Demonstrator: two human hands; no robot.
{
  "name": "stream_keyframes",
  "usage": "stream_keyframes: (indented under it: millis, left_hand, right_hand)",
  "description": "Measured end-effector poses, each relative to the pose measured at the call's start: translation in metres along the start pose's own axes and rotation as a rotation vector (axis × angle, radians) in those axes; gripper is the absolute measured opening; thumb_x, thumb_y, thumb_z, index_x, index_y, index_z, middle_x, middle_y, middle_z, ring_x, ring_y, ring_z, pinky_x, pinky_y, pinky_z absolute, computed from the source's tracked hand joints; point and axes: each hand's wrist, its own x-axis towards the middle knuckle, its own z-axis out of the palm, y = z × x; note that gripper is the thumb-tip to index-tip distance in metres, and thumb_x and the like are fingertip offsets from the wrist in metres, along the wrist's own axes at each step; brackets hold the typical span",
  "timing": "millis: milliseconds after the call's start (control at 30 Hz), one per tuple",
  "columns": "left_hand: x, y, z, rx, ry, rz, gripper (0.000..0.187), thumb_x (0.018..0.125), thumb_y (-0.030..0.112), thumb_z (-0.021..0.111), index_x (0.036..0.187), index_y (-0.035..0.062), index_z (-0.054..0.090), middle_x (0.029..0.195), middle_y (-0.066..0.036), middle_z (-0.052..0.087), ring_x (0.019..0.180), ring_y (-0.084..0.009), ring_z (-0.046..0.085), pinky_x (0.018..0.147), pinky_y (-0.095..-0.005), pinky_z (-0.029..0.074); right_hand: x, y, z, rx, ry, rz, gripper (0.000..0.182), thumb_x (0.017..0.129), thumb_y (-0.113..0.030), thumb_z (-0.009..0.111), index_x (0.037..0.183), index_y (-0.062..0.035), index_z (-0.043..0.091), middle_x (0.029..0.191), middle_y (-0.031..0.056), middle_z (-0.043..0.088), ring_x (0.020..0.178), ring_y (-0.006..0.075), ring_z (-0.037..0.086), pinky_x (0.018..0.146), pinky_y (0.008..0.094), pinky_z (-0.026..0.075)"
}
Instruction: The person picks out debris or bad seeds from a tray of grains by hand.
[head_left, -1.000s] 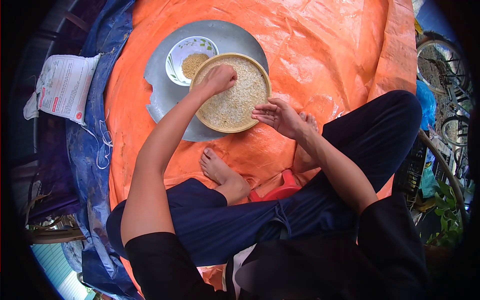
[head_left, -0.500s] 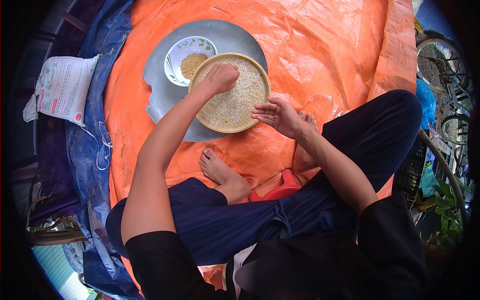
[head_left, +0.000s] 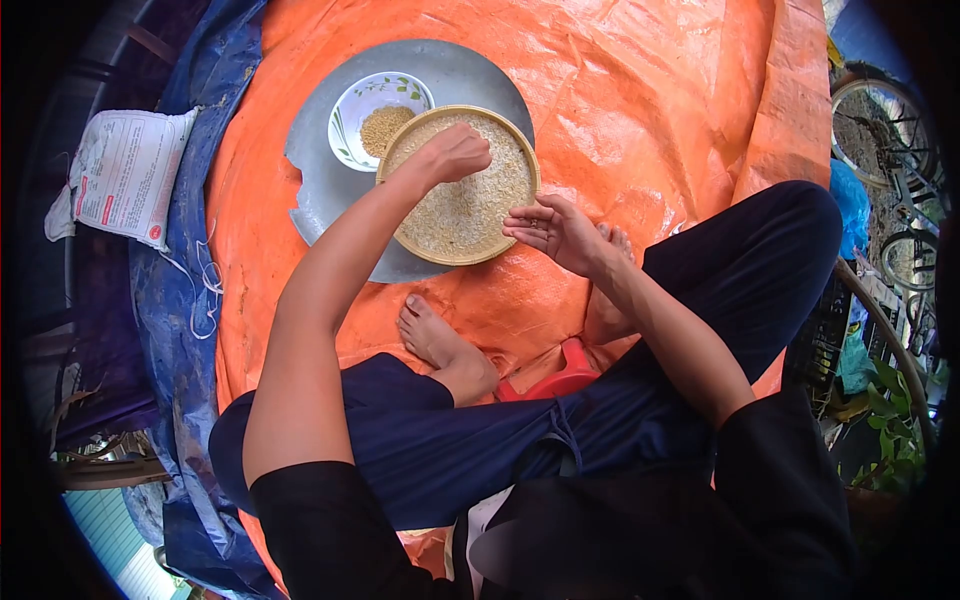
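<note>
A round shallow tray with a tan rim (head_left: 537,172) holds a layer of pale, flaky grain (head_left: 465,215). Above that grain is my left hand (head_left: 456,155), fingers curled together; whatever they pinch is hidden. My right hand (head_left: 553,232) is by the tray's lower right rim, palm turned up and fingers stretched out, slightly cupped. Small specks show on its fingers, too tiny to name. Behind the tray, a white bowl with green leaf patterns (head_left: 347,125) contains golden-brown grain (head_left: 385,129).
Tray and bowl stand on a grey round sheet (head_left: 480,75) with a broken left edge, over an orange tarp (head_left: 640,110). A red plastic piece (head_left: 565,382) lies between my legs. A white printed sack (head_left: 130,175) sits left on blue tarp (head_left: 180,330). Bicycles (head_left: 885,130) stand at right.
My left hand has shifted a little to the right over the grain, its fingers still curled. My right hand has stayed almost in place.
</note>
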Motion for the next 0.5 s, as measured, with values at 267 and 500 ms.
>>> stream_keyframes:
  millis: [267,500]
  left_hand:
    - [-0.019,0.001,-0.006,-0.414,0.225,-0.304,0.007,0.066,0.011,0.065,0.069,0.0049,0.066,0.073,-0.011,0.066,0.072,-0.0267,0.067,0.064,-0.0386,0.052]
    - [-0.004,0.032,-0.062,-1.068,0.136,-0.207,0.015,0.068,0.016,0.067,0.076,0.0035,0.069,0.067,-0.009,0.065,0.064,-0.021,0.063,0.06,-0.0328,0.049]
  right_hand:
    - [-0.001,-0.001,0.003,0.011,-0.005,0.0,0.049,0.098,-0.035,0.045,0.116,0.0095,0.056,0.118,0.021,0.06,0.113,0.0285,0.059,0.102,0.0326,0.046]
    - [0.001,-0.001,0.004,0.107,0.188,-0.028,0.044,0.099,-0.029,0.039,0.113,0.0104,0.052,0.111,0.023,0.06,0.109,0.0313,0.061,0.099,0.0339,0.05]
